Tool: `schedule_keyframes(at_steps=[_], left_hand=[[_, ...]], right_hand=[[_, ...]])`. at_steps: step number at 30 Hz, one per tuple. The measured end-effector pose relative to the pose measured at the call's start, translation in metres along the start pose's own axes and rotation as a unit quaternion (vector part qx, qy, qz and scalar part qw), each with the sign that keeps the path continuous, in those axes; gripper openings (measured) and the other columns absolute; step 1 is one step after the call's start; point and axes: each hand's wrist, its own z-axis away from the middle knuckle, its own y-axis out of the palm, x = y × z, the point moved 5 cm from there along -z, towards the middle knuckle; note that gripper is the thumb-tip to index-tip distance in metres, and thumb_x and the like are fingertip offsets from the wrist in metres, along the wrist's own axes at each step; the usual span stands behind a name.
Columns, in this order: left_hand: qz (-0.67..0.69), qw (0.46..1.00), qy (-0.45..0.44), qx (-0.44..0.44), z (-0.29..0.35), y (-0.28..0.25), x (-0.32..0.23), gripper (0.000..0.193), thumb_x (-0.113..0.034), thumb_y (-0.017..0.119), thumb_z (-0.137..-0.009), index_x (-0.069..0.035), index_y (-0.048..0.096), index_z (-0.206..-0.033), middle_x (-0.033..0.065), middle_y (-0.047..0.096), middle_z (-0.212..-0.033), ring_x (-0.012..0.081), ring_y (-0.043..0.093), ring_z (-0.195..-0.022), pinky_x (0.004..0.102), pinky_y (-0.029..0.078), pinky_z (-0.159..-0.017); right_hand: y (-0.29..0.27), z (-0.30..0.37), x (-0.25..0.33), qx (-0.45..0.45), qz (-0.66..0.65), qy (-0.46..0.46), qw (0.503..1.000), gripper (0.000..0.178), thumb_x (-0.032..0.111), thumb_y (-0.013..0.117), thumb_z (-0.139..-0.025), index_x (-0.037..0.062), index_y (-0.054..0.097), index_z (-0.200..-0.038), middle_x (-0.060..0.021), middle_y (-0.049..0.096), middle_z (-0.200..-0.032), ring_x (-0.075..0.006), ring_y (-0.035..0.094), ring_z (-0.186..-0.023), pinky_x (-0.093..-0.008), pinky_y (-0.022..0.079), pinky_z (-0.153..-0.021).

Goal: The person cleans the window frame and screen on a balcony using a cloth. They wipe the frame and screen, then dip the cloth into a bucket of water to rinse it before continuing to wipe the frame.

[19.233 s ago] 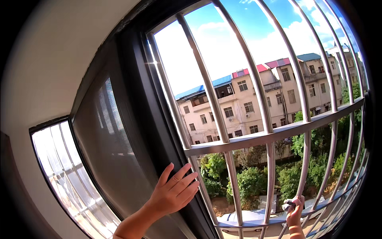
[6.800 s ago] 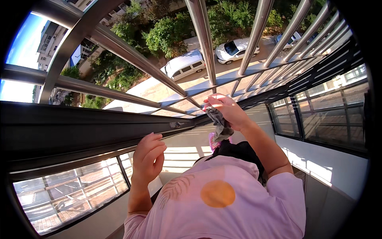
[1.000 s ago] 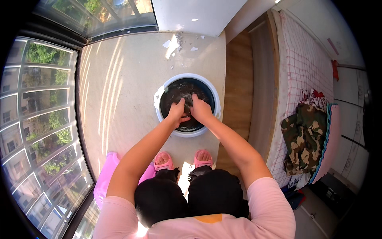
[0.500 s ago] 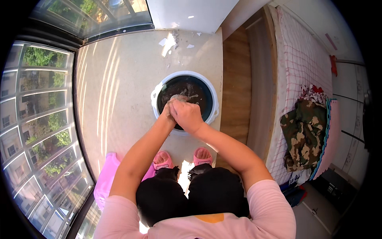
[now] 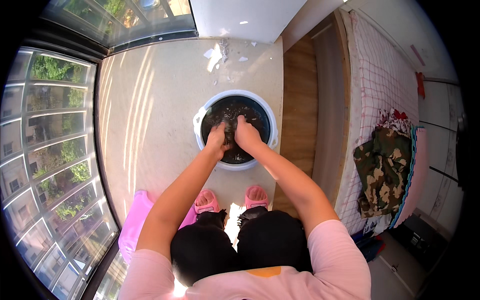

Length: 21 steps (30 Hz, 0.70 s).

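Observation:
A white round basin (image 5: 273, 117) with side handles stands on the floor before me, holding dark, murky water (image 5: 256, 116) with pale flecks on it. Both hands are inside its rim, a short way apart. My left hand (image 5: 217, 139) has its fingers curled inward at the left of the middle. To the right, my right hand (image 5: 246, 134) is closed, thumb side up. A blurred, dark, wet-looking thing (image 5: 229, 131) shows between the hands; its kind is not clear, and part of it merges with the water.
A pink-purple plastic stool (image 5: 131, 220) stands by my left leg, next to the barred window (image 5: 55, 145). White scraps (image 5: 243, 59) lie on the floor beyond the basin. At right, a ledge with a checked cloth (image 5: 372, 75) bears camouflage clothing (image 5: 382, 172).
My hands, clasped together above the basin half a second ago, have come apart and lowered into it. The view has shifted slightly.

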Motion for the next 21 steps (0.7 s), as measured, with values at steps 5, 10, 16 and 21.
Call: schedule_keyframes(at_steps=[5,10,16,21], left_hand=[[0.218,0.938,-0.153,0.22,-0.006,0.009,0.003,0.036,-0.039,0.059,-0.084,-0.006,0.056,-0.098,0.0095,0.06,-0.092,0.0242,0.06,-0.072,0.037,0.051,-0.065],[0.135,0.97,-0.107,0.172,0.015,0.018,-0.002,0.023,-0.029,0.062,-0.082,-0.008,0.057,-0.091,0.0071,0.06,-0.083,0.0204,0.059,-0.066,0.0346,0.051,-0.058],[0.104,0.993,0.018,0.05,0.034,0.019,-0.015,0.024,-0.009,0.059,-0.083,-0.005,0.05,-0.104,0.0102,0.058,-0.095,0.0233,0.06,-0.084,0.0403,0.052,-0.066],[-0.054,0.992,0.105,-0.047,0.004,-0.016,-0.014,0.04,-0.012,0.057,-0.086,-0.001,0.038,-0.119,0.0119,0.052,-0.105,0.0247,0.058,-0.091,0.0408,0.053,-0.07]], right_hand=[[-0.044,0.07,0.082,-0.042,-0.07,-0.206,0.975,0.024,0.023,0.049,-0.087,0.0012,0.047,-0.095,-0.0189,0.061,-0.068,-0.0356,0.06,-0.062,-0.0447,0.048,-0.054],[-0.051,0.066,0.08,-0.168,-0.029,-0.241,0.955,0.018,0.02,0.052,-0.087,0.0048,0.049,-0.078,-0.0131,0.057,-0.059,-0.0318,0.057,-0.052,-0.0409,0.044,-0.046],[-0.041,0.011,0.013,-0.134,0.029,-0.093,0.986,0.024,0.025,0.051,-0.088,0.0026,0.048,-0.082,-0.0179,0.061,-0.067,-0.0362,0.061,-0.063,-0.044,0.048,-0.055],[-0.019,0.003,-0.027,-0.019,-0.106,-0.035,0.994,0.039,0.021,0.06,-0.078,-0.0057,0.046,-0.103,-0.0292,0.06,-0.091,-0.0418,0.06,-0.084,-0.0424,0.049,-0.072]])
